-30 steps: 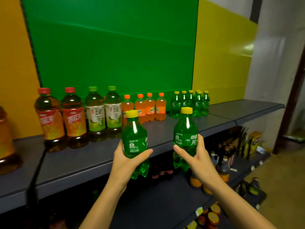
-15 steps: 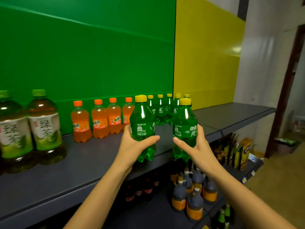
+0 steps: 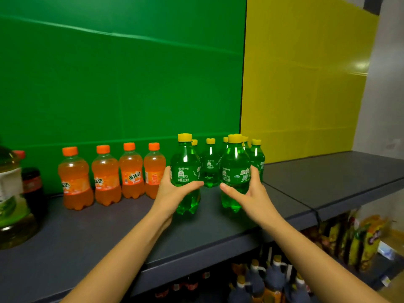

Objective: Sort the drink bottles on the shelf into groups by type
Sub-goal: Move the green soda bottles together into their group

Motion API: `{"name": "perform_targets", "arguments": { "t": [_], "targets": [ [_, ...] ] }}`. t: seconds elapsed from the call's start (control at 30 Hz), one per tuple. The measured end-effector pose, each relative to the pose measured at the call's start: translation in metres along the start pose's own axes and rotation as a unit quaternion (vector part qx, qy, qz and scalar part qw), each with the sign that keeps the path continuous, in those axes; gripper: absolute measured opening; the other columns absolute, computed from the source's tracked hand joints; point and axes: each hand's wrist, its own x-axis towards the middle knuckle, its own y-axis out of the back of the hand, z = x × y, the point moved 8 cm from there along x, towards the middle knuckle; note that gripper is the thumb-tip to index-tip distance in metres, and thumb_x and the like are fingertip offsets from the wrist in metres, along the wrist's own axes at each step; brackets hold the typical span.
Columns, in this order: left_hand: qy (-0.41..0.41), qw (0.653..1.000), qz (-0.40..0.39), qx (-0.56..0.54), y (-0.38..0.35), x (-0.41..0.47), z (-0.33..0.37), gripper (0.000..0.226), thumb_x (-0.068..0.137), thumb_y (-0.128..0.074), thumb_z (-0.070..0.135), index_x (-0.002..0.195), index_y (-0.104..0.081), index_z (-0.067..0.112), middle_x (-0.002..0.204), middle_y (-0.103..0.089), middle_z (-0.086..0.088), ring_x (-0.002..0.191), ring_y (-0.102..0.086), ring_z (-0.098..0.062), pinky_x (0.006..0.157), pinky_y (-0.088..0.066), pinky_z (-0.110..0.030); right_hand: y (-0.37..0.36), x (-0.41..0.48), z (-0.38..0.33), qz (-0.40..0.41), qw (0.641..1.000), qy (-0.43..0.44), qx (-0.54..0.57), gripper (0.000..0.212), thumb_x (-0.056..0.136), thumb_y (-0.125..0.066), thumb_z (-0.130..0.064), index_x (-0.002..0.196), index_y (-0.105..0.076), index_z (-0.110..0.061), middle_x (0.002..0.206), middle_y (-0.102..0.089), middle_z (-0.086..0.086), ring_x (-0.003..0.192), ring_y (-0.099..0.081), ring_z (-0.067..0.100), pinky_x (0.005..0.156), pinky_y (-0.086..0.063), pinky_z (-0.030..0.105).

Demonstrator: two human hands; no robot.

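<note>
Our left grip (image 3: 172, 193) curls round the left bottle (image 3: 185, 169) at its label, thumb across the front. Our right grip (image 3: 251, 193) clasps the right bottle (image 3: 235, 167) the same way. Both are green sodas with yellow caps, upright and side by side with a gap between them, low at the shelf (image 3: 328, 178); we cannot tell whether their bases touch it. Just behind them stands a cluster of matching green bottles (image 3: 210, 166). To the left, four orange sodas (image 3: 105, 178) line the back of the shelf against a green panel (image 3: 122, 73). A yellow panel (image 3: 306, 84) backs the right side. At far left we see a big bottle (image 3: 11, 193) with a dark bottle (image 3: 32, 184) just beside it. Below, a lower level holds dark jugs (image 3: 255, 281) and snack packets (image 3: 360, 237).
</note>
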Motion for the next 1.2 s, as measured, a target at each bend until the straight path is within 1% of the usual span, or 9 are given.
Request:
{"name": "perform_targets", "arguments": {
  "t": [0.13,0.23,0.5,0.73,0.8,0.87,0.93,1.03,1.2],
  "targets": [
    [0.022,0.999,0.025,0.015,-0.009,0.012,-0.011,0.061,0.061,-0.08,0.005,0.115,-0.052,0.016,0.105,-0.068,-0.007,0.097,-0.066,-0.022,0.081,-0.053,-0.032,-0.009,0.028,0.02,-0.05,0.999,0.002,-0.003,0.095,0.077,-0.069,-0.04,0.145,-0.008,-0.015,0.149,-0.031,0.005,0.137,-0.028,0.02,0.103,-0.025,0.026],
    [0.034,0.998,0.048,0.025,-0.013,0.02,-0.016,0.055,0.061,-0.08,0.002,0.109,-0.057,0.015,0.101,-0.07,-0.006,0.091,-0.068,-0.02,0.071,-0.055,-0.025,-0.016,0.047,0.03,-0.074,0.997,0.006,-0.013,0.096,0.075,-0.071,-0.041,0.144,-0.011,-0.014,0.145,-0.038,0.007,0.134,-0.035,0.023,0.107,-0.031,0.034],
    [0.054,0.991,0.058,0.107,-0.02,0.037,-0.043,0.06,0.052,-0.086,0.005,0.106,-0.063,0.017,0.101,-0.072,-0.003,0.093,-0.069,-0.017,0.077,-0.055,-0.029,-0.037,0.072,0.057,-0.101,0.995,0.005,-0.003,0.089,0.077,-0.072,-0.033,0.141,-0.015,-0.009,0.136,-0.047,0.012,0.126,-0.044,0.027,0.094,-0.036,0.027],
    [0.051,0.987,0.018,0.152,-0.026,0.042,-0.051,0.061,0.071,-0.072,-0.001,0.12,-0.04,0.015,0.107,-0.06,0.006,0.089,-0.064,0.001,0.066,-0.05,-0.009,-0.041,0.078,0.066,-0.104,0.994,0.018,-0.023,0.09,0.077,-0.07,-0.038,0.142,-0.014,-0.01,0.138,-0.046,0.012,0.126,-0.044,0.026,0.095,-0.037,0.028],
    [0.041,0.978,0.009,0.203,-0.031,0.039,-0.055,0.071,0.073,-0.073,0.004,0.122,-0.025,0.019,0.112,-0.052,0.007,0.096,-0.055,0.003,0.072,-0.047,-0.006,-0.039,0.075,0.069,-0.111,0.993,0.019,-0.035,0.09,0.077,-0.069,-0.04,0.142,-0.015,-0.01,0.142,-0.043,0.009,0.129,-0.042,0.024,0.099,-0.036,0.029],
    [0.022,0.967,0.025,0.252,-0.032,0.037,-0.057,0.087,0.061,-0.083,0.026,0.121,-0.02,0.024,0.119,-0.048,0.006,0.108,-0.051,0.0,0.088,-0.044,-0.012,-0.036,0.072,0.073,-0.116,0.992,0.018,-0.053,0.086,0.079,-0.067,-0.038,0.143,-0.016,-0.011,0.146,-0.037,0.009,0.132,-0.037,0.024,0.102,-0.033,0.031],
    [0.002,0.951,0.076,0.298,-0.023,0.036,-0.055,0.096,0.045,-0.085,0.05,0.117,-0.026,0.024,0.121,-0.05,0.0,0.111,-0.052,-0.012,0.097,-0.045,-0.029,-0.033,0.07,0.076,-0.112,0.991,0.019,-0.068,0.08,0.082,-0.065,-0.037,0.142,-0.019,-0.011,0.146,-0.036,0.009,0.133,-0.038,0.024,0.104,-0.033,0.034],
    [-0.009,0.934,0.119,0.336,-0.012,0.036,-0.052,0.09,0.042,-0.082,0.057,0.11,-0.038,0.017,0.112,-0.057,-0.013,0.103,-0.056,-0.028,0.088,-0.051,-0.041,-0.031,0.069,0.076,-0.102,0.99,0.019,-0.091,0.078,0.082,-0.064,-0.038,0.142,-0.021,-0.012,0.143,-0.042,0.01,0.13,-0.041,0.026,0.102,-0.035,0.036],
    [-0.007,0.936,0.112,0.333,-0.012,0.043,-0.056,0.072,0.057,-0.084,0.032,0.114,-0.047,0.009,0.106,-0.057,-0.006,0.097,-0.054,-0.019,0.08,-0.046,-0.021,-0.03,0.074,0.077,-0.087,0.987,0.001,-0.132,0.076,0.083,-0.062,-0.043,0.141,-0.023,-0.012,0.136,-0.051,0.013,0.125,-0.047,0.031,0.095,-0.04,0.038]
  ]
}}
